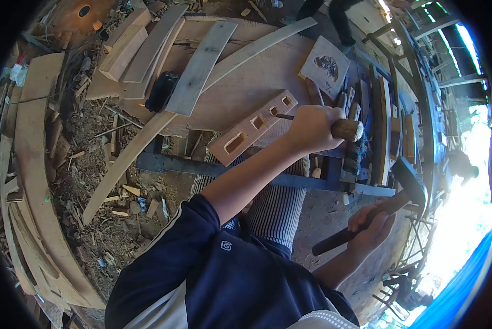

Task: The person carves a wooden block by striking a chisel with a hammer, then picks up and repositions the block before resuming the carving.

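My left hand (pixel 316 129) is wrapped round a chisel, whose wooden handle end (pixel 347 130) sticks out past my fist. Its thin blade (pixel 284 116) points left at a reddish wood block (pixel 251 128) with several rectangular mortises cut into it. The tip is at or near one of these holes; exact contact is too small to tell. Off to the lower right, my right hand (pixel 371 227) grips the dark handle of a hammer (pixel 409 183), its head raised to the right of the chisel handle, apart from it.
Grey planks (pixel 202 68) and a long curved strip (pixel 131 156) lie across a broad wood slab. Beside the planks is a black object (pixel 161 91). A carved board (pixel 325 64) lies at the upper right, near several tools. Chips and scraps litter the ground at left. Another person's legs (pixel 342 22) show at the top.
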Tool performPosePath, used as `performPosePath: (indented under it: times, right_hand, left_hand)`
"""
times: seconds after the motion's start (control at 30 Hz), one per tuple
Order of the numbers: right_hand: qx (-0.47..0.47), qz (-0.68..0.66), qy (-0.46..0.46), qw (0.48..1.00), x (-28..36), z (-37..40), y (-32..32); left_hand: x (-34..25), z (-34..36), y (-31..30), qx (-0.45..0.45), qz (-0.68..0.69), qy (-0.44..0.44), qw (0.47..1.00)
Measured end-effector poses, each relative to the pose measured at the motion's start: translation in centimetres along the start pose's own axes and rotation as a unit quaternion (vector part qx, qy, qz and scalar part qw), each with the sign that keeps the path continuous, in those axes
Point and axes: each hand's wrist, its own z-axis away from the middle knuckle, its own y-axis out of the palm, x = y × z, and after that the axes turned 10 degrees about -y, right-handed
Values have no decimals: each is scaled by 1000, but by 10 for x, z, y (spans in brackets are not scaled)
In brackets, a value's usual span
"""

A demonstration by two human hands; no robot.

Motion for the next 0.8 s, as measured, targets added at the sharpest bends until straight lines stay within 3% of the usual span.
performPosePath:
  times: [0.13,0.23,0.37,0.53,0.67,0.73,0.8]
  right_hand:
    - [-23,-54,-15,998,5,-14,28]
    - [105,124,91,982,13,-20,44]
    - [76,114,85,987,21,-26,35]
    - [-23,8,-5,1000,35,-29,39]
    - [42,109,13,993,15,-26,44]
    - [113,145,64,981,15,-27,44]
    - [75,142,51,986,27,-28,42]
  left_hand:
    - [-1,1,-2,0,2,3,1000]
    - [-2,0,-4,10,2,-9,1000]
    - [-1,-4,-7,-6,8,-18,1000]
    - [0,-9,-7,-14,39,-50,998]
    - [-2,-6,-9,-15,32,-41,999]
    - [-3,-4,-9,-15,21,-32,999]
    - [-3,-3,-7,-10,12,-19,1000]
